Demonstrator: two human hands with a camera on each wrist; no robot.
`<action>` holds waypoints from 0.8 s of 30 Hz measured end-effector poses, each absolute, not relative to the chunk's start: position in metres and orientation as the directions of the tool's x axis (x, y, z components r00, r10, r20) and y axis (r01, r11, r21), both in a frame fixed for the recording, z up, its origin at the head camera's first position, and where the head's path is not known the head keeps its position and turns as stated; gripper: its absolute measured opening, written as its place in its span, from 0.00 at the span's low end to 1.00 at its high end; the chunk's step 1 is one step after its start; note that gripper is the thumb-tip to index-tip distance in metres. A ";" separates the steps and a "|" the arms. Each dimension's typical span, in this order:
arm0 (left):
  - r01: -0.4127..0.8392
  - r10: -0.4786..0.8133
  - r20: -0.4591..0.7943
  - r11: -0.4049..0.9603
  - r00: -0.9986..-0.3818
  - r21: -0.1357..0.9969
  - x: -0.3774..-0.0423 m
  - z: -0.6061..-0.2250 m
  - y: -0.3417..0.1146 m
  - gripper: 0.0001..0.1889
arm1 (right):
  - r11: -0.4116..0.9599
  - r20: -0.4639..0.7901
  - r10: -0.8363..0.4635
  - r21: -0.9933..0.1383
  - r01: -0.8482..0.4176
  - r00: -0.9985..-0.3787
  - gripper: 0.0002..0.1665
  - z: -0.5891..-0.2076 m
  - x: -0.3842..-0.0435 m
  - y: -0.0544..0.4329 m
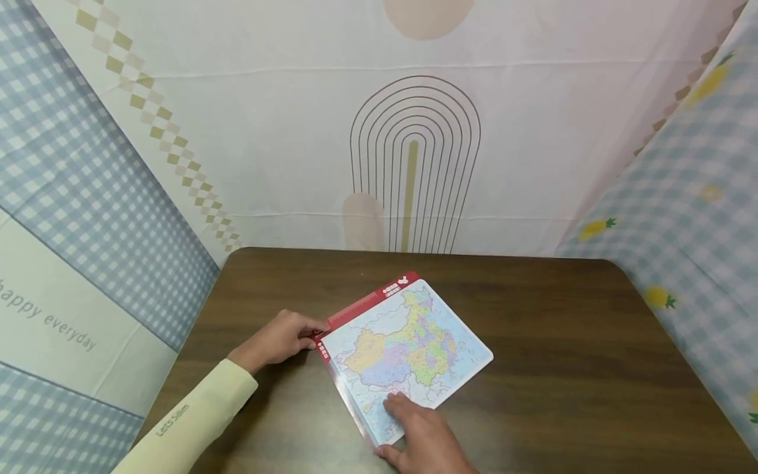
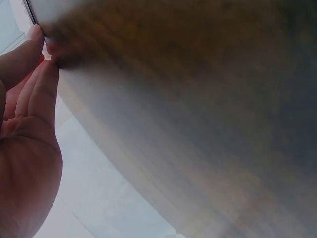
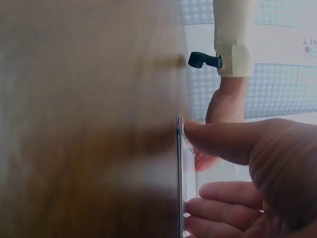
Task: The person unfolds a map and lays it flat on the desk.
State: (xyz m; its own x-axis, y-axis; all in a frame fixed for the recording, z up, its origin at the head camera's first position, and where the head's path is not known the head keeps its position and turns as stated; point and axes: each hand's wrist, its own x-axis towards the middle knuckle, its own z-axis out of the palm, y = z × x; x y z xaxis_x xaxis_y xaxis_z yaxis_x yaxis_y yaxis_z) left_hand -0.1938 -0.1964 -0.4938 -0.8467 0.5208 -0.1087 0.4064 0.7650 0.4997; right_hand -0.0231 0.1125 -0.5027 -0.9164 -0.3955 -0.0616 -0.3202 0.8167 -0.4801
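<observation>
A thin rectangular map of China (image 1: pixel 408 349), with a red printed border along two sides, lies aslant on the brown wooden table (image 1: pixel 562 368). At its left red corner, my left hand (image 1: pixel 283 339) pinches the edge between thumb and fingers, also visible from the side in the left wrist view. My right hand (image 1: pixel 429 438) rests on the map's near corner, fingers straight over the printed face and thumb against the edge. Several thin layers show along that edge (image 3: pixel 179 148) in the right wrist view.
Behind the table hangs a pale cloth (image 1: pixel 284 145) with an arch print. Blue checked cloth hangs at the left (image 1: pixel 89 125) and right (image 1: pixel 699 243). A small dark device (image 3: pixel 203 60) sits at the left sleeve's cuff.
</observation>
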 end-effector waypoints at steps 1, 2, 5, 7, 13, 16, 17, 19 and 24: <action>0.409 0.522 -0.109 0.766 -0.846 0.497 -0.194 -0.494 -0.196 0.22 | 0.819 -0.063 -0.393 -0.478 -0.318 -0.917 0.42 -0.503 -0.023 0.112; 0.409 0.521 -0.109 0.767 -0.846 0.494 -0.194 -0.494 -0.196 0.22 | 0.821 -0.062 -0.391 -0.476 -0.317 -0.919 0.42 -0.504 -0.023 0.112; 0.417 0.526 -0.102 0.766 -0.844 0.489 -0.194 -0.495 -0.196 0.21 | 0.825 -0.051 -0.382 -0.469 -0.316 -0.923 0.42 -0.504 -0.022 0.112; 0.420 0.526 -0.100 0.766 -0.844 0.487 -0.194 -0.495 -0.195 0.21 | 0.829 -0.046 -0.378 -0.462 -0.316 -0.925 0.42 -0.504 -0.022 0.111; 0.418 0.518 -0.111 0.783 -0.848 0.462 -0.193 -0.495 -0.192 0.20 | 0.852 -0.070 -0.355 -0.435 -0.292 -0.932 0.43 -0.503 -0.021 0.106; 0.414 0.512 -0.120 0.794 -0.851 0.446 -0.192 -0.495 -0.191 0.20 | 0.856 -0.080 -0.347 -0.435 -0.280 -0.935 0.43 -0.503 -0.021 0.105; 0.410 0.508 -0.126 0.797 -0.852 0.443 -0.191 -0.495 -0.190 0.20 | 0.856 -0.086 -0.345 -0.437 -0.275 -0.935 0.43 -0.503 -0.021 0.105; 0.405 0.503 -0.131 0.801 -0.854 0.440 -0.191 -0.495 -0.190 0.20 | 0.858 -0.091 -0.342 -0.436 -0.272 -0.935 0.44 -0.503 -0.021 0.104; 0.400 0.496 -0.139 0.811 -0.857 0.427 -0.190 -0.494 -0.190 0.20 | 0.865 -0.086 -0.338 -0.420 -0.273 -0.937 0.45 -0.503 -0.020 0.103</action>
State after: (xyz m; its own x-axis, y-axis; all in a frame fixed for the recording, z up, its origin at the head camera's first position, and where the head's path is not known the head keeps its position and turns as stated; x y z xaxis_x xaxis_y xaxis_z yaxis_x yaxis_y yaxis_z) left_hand -0.1901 -0.1900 -0.4944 -0.8569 0.4963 -0.1395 0.4001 0.8109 0.4271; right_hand -0.0199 0.1027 -0.5027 -0.9374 -0.3375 -0.0862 -0.2729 0.8654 -0.4203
